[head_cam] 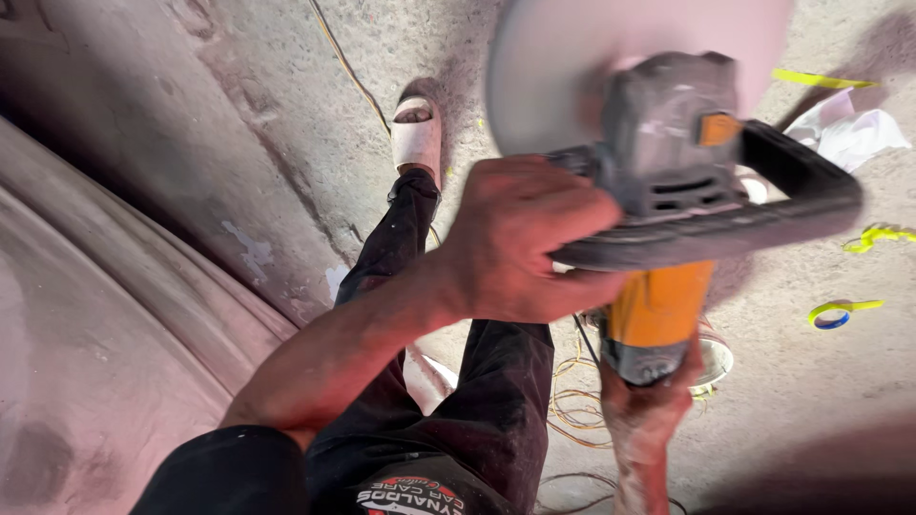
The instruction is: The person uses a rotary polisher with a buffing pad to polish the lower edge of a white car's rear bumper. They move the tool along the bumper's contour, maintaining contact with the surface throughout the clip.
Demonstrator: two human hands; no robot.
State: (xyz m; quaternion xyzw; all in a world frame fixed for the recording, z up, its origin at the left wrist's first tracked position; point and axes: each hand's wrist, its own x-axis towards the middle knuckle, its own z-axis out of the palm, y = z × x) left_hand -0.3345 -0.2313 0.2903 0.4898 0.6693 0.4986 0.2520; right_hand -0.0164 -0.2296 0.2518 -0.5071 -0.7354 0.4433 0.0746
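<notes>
L hand (520,238) fingers curled in a tight grip, forearm extended; R hand (644,401) clenched lower, wrist up.

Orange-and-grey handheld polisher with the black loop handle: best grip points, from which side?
Two-handed: left hand wraps the black loop handle from the left; right hand takes the orange body at the rear, away from the round pad.

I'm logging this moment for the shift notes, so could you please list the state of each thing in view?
Polisher: held up off the floor, tilted.
Polishing disc: blurred, apparently spinning.
Loop handle: gripped by the left hand.
Orange body: gripped from below by the right hand.
Tape roll: lying flat on the floor.
Yellow cable: slack on the floor.
</notes>
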